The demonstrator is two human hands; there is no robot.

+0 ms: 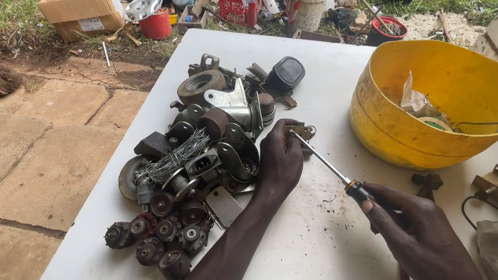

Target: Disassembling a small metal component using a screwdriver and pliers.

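- Seen from the head camera, the left hand (281, 162) lies on a white table (311, 253), its fingers curled together and pinching a small metal bracket (301, 130) at the right edge of a pile of old caster wheels (196, 165).
- Meanwhile the right hand (417, 231) is wrapped tight around the dark handle of a screwdriver (327, 163); its slim steel shaft runs up and to the left, and the tip meets the bracket just beside the left fingertips.
- The bracket sits on the tabletop, touching the pile on one side and well apart from the yellow tub on the other.
- In the pile lie rubber wheels, bent steel forks, a bundle of thin wire (177, 154) and, at the near end, a cluster of small rusty rollers (153, 242).
- A black oval caster (286, 73) rests at the far end of the pile.
- A yellow plastic tub (388, 121) stands at the table's far right, holding crumpled plastic wrap (416, 103) and a roll of tape (435, 123).
- Red-handled pliers (425, 185) lie partly under the right wrist.
- Beyond the table, on grass and dirt, are a cardboard box (82, 10), a red bucket (156, 24) and a red bottle crate (239, 6).
- Stone paving (22, 158) covers the ground to the left.
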